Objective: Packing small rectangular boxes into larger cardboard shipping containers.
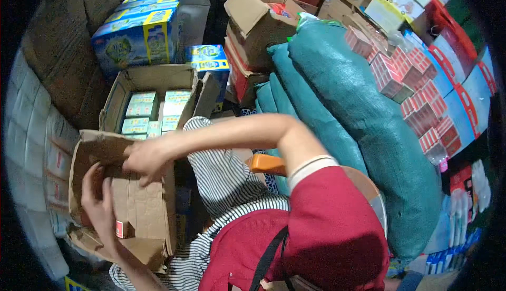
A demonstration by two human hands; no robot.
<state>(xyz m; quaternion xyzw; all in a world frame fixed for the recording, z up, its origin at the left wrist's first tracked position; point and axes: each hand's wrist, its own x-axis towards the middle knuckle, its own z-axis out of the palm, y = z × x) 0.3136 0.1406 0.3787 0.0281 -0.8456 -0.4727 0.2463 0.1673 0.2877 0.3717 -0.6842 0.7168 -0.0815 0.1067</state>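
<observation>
My left hand (pixel 99 201) is inside an open cardboard box (pixel 139 206) at the left, its fingers stretched up and apart along the box's left side. Nothing shows in it. From the right, my right arm crosses over, and my right hand (pixel 150 159) hangs above the far part of the same box. Its fingers point down, parted and slightly blurred, with nothing visible between them. On the box floor, beside my left wrist, lies one small red box (pixel 120 230) with a pale edge. Just beyond, a second open cardboard box (pixel 158 75) holds several small green-and-white cartons (pixel 138 106).
Blue-and-yellow packs (pixel 134 38) are stacked at the far left. Large teal sacks (pixel 369 117) pile up on my right, with bundles of small red-and-white boxes (pixel 406 69) beyond them. White wrapped packs (pixel 31 148) line the left side. An orange chair part (pixel 268 163) is beside me.
</observation>
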